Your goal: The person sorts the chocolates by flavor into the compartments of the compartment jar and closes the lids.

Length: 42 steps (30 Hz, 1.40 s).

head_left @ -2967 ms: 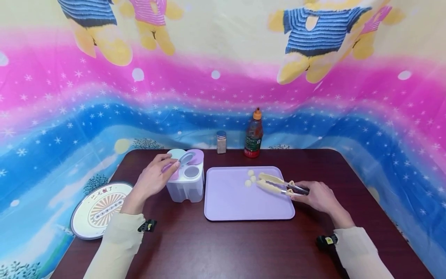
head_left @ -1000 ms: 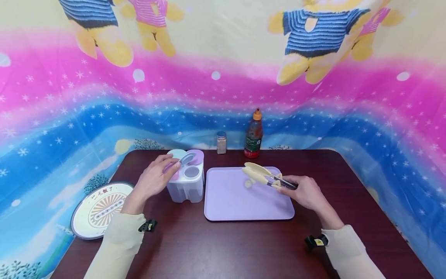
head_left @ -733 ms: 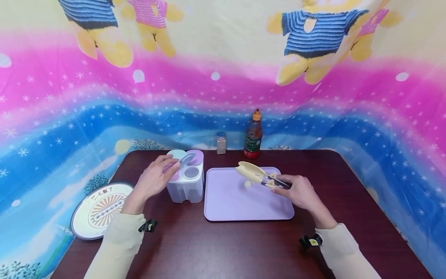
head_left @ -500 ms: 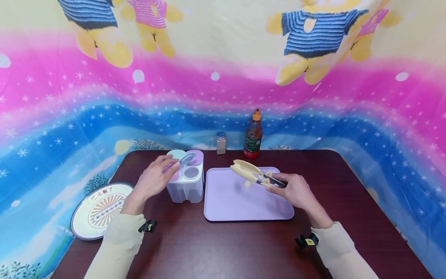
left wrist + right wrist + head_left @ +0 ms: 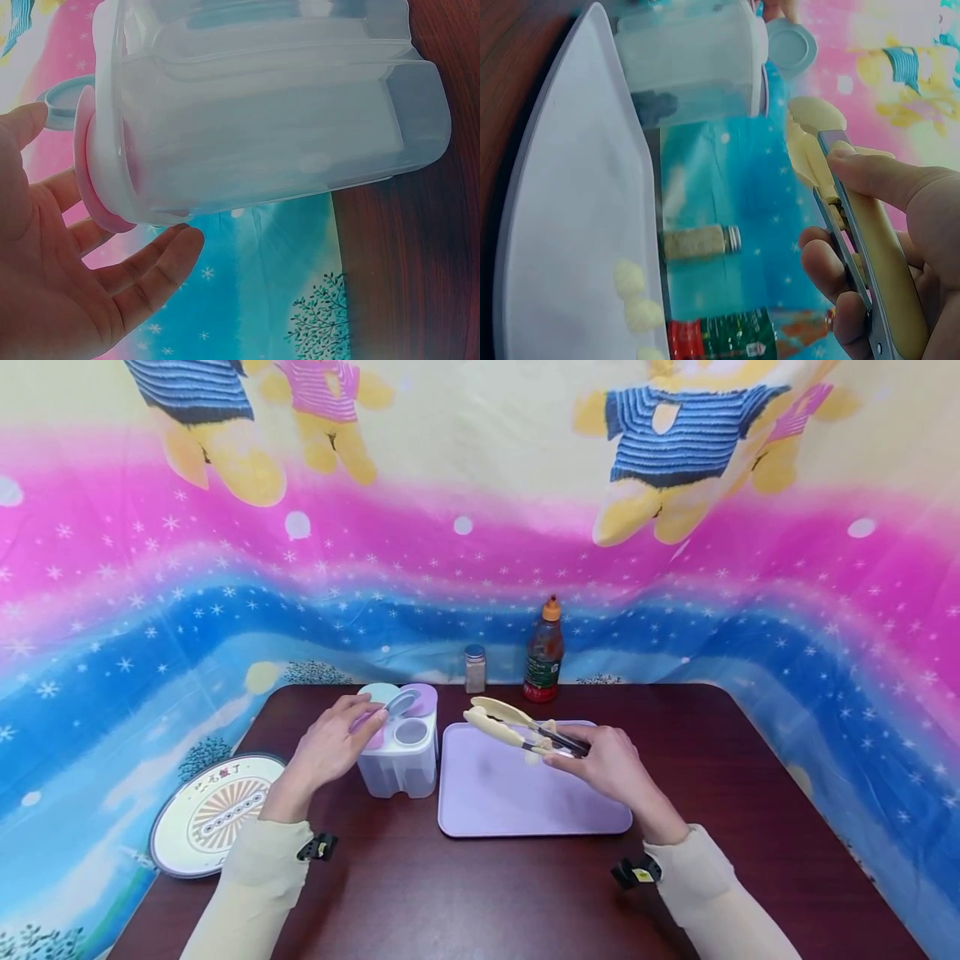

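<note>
My left hand [image 5: 327, 750] pinches the raised blue-grey lid [image 5: 402, 702] of a translucent storage box [image 5: 397, 774] with several coloured lids. Under that lid a round opening [image 5: 410, 732] shows. In the left wrist view the thumb meets the blue-grey lid, while other fingers spread around the pink lid [image 5: 96, 169]. My right hand [image 5: 611, 764] grips cream-tipped tongs [image 5: 501, 731] above the lilac tray [image 5: 525, 814], tips pointing at the box. The tips are close together, and I cannot tell what is between them. Small pale balls [image 5: 643, 315] lie on the tray.
A small jar [image 5: 475, 670] and a red sauce bottle [image 5: 543, 658] with an orange cap stand at the table's back edge. A patterned plate [image 5: 213, 810] lies at the left edge, partly behind the left forearm. Printed cloth [image 5: 465, 577] hangs behind the table.
The tongs have come together at the balls, lifted, and moved left towards the box with my right hand. Fewer balls show on the tray. My left hand and the lid stay put.
</note>
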Tool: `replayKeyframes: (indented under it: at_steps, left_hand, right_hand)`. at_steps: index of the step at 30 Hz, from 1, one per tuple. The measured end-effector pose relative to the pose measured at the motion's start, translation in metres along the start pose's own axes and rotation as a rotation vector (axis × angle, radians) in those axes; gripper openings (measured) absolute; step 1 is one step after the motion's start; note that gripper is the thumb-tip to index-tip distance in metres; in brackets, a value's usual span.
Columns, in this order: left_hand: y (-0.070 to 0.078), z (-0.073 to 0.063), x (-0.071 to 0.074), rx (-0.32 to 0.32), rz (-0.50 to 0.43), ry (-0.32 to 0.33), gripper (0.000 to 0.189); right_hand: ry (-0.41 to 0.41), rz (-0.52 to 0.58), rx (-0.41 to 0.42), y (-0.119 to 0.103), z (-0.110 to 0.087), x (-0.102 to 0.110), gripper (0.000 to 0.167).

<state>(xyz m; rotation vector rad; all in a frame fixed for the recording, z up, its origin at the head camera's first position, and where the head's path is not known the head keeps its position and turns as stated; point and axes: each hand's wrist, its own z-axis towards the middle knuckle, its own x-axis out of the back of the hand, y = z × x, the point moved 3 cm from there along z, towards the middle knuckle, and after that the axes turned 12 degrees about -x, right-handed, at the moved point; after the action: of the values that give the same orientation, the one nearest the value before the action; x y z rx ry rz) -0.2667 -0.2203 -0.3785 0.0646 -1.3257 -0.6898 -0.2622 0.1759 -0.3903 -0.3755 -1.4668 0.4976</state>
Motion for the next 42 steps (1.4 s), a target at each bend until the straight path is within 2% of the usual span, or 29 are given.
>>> replayKeyframes:
  at_steps: [8, 15, 25, 31, 42]
  left_hand:
    - [-0.001, 0.0, 0.0, 0.005, 0.0, -0.001, 0.064]
    - [0.0, 0.0, 0.0, 0.01, -0.001, 0.0, 0.065]
    - [0.0, 0.001, 0.001, 0.013, 0.003, -0.006, 0.065]
    - [0.0, 0.001, 0.001, 0.008, 0.004, -0.002, 0.064]
    - [0.001, 0.0, 0.001, 0.023, 0.002, -0.01, 0.066]
  right_hand:
    - [-0.034, 0.023, -0.008, -0.022, 0.003, -0.007, 0.06]
    - [-0.007, 0.002, 0.045, -0.041, 0.004, -0.013, 0.057]
    - [-0.035, 0.022, 0.075, -0.062, 0.007, -0.025, 0.055]
    - [-0.03, 0.006, 0.086, -0.068, 0.008, -0.028, 0.055]
    - [-0.056, 0.013, 0.054, -0.07, 0.007, -0.031, 0.057]
